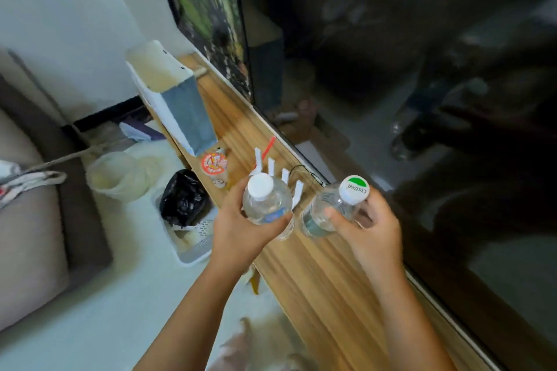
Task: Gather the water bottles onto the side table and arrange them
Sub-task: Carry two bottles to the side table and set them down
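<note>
Standing side by side over the wooden shelf, a white-capped bottle sat gripped in the left hand and a green-and-white-capped bottle in the right hand, fingers curled tightly around each, near a paper bag.
</note>
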Available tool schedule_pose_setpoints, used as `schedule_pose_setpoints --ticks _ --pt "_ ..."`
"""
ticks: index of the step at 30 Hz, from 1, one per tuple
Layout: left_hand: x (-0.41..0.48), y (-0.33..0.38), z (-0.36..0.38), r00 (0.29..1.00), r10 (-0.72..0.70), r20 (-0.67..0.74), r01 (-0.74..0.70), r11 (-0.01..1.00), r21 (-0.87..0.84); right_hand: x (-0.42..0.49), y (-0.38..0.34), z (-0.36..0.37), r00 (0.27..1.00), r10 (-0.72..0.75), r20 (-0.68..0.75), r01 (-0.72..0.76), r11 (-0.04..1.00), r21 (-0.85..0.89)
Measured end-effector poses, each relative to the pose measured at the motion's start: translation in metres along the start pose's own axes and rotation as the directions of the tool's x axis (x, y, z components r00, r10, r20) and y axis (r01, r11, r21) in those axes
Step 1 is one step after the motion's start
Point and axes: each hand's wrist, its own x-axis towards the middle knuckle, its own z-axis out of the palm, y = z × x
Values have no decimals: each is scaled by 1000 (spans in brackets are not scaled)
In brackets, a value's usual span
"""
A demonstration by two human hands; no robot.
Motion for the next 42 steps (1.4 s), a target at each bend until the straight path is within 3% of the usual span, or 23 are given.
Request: schedule_pose_setpoints --ticks 8,14,18,27,34,42 --pt "-73 42 -36 926 -71 -370 -12 976 -217 -2 -70 -6 928 -230 294 218 973 74" --pt "-144 56 -83 776 -90 -624 -50 978 -204 -43 -123 33 755 -335 564 298 941 160" --pt "-198 62 -118 647 -79 -758 -64 986 -157 -85 -141 71 604 -347 717 268 936 227" --pt "-362 55 -173 245 -141 -959 -33 988 -154 -231 -161 122 227 -416 880 355 877 323" --pt "-526 39 -182 -10 -168 -986 69 983 -168 -383 -153 119 -38 -377 925 363 858 365" --pt "-718 20 -168 -280 -209 -937 53 971 -232 -583 -136 97 -373 -276 886 323 856 403"
